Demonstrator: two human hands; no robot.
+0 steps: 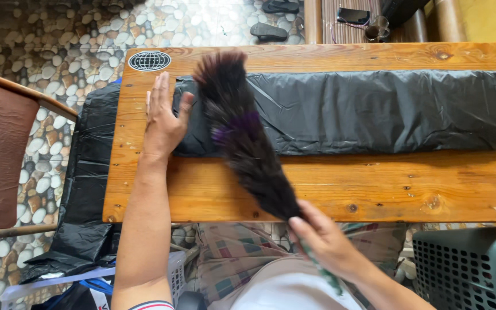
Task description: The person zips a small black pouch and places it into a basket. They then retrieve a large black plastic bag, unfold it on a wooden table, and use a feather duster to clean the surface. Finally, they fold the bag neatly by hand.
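Dusting pass in progress over a long black plastic-wrapped bundle (374, 112) on the wooden table (374, 189).

Right hand (322, 238) closed around the handle of the dark feather duster (242, 132) at the table's near edge; feathers blurred, lying across the bundle's left end; left hand (163, 117) open and flat, fingers together, pressing that same end, holding nothing; bundle lies lengthwise along the table's middle; loose black plastic sheet (87, 189) hangs off the left side. Judgement: sweeping step under way; next stroke calls for the flat hand steadying the wrap while the feathers work rightward.
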